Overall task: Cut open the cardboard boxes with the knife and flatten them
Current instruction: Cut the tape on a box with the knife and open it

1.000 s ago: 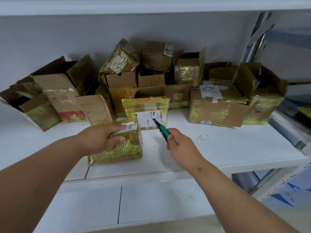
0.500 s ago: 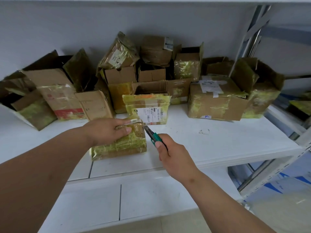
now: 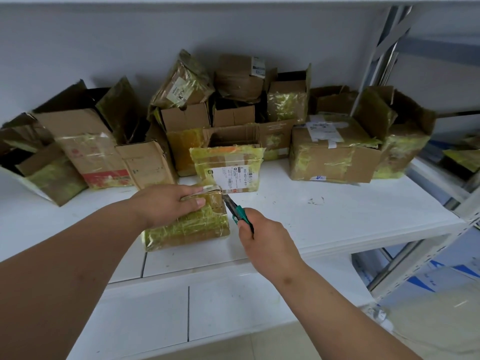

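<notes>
White shelf (image 3: 337,224) w/ a heap of cardboard boxes (image 3: 85,149) along the back wall, most w/ flaps already open, none yet flat; a closed box w/ a shipping label (image 3: 228,168) stands just behind the work area, and a larger taped box (image 3: 332,154) sits to the right, apart from it. Metal rack upright (image 3: 384,55) at far right.

Work piece: small taped box (image 3: 192,224), wrapped in yellowish tape, near the front edge of the shelf. Left hand (image 3: 166,203) lies on its top, fingers straight and together, thumb down the near face, pressing it in place; fingertips (image 3: 200,189) reach almost to the top right corner. Right hand (image 3: 262,237) is curled round the green handle of the knife (image 3: 235,207), blade tip touching or just beside the box's upper right edge. Whether the tip has entered the tape cannot be told.

Risks, as judged:
1. Blade vs. left fingertips: they lie near the cut start. If the tape gives suddenly, or the blade skids on the glossy wrap, it could run toward them.
2. Box shift: it is light and held by downward pressure only; a sideways push from the knife could slide it toward the label box or twist it, spoiling the cut line.
3. Layered tape may snag the blade, tempting extra force, i.e. more slip.
4. Cut too deep may damage contents, if any; inside is not visible.
</notes>
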`<state>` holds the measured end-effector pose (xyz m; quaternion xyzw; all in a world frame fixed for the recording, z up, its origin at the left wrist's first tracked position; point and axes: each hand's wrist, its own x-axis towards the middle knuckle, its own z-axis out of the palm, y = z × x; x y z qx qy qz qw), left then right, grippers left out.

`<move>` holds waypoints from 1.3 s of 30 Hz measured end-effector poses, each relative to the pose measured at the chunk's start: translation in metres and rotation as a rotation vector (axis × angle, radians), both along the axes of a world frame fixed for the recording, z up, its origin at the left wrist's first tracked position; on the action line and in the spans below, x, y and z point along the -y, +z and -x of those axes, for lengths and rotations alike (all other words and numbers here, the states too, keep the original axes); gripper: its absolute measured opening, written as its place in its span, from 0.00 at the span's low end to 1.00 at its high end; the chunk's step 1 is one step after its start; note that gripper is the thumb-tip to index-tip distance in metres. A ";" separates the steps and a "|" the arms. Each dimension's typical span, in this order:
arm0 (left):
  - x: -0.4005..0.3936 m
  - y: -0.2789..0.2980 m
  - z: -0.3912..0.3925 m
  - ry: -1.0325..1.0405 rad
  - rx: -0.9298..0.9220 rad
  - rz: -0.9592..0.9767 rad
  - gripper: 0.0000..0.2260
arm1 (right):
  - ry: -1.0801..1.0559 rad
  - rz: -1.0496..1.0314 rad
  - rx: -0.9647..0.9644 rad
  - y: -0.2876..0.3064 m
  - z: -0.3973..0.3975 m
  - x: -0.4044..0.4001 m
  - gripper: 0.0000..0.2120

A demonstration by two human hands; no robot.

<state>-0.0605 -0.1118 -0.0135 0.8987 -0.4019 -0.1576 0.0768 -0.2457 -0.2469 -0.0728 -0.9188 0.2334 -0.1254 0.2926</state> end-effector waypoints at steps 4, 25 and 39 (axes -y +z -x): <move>0.000 -0.001 -0.001 -0.003 -0.031 0.013 0.27 | 0.004 0.036 -0.029 0.003 0.004 0.004 0.10; 0.004 0.007 0.004 -0.047 -0.057 -0.019 0.25 | 0.020 0.082 -0.112 -0.030 0.034 0.003 0.10; -0.003 0.019 -0.004 0.131 -0.366 0.238 0.16 | -0.046 -0.093 0.020 -0.027 0.037 0.014 0.07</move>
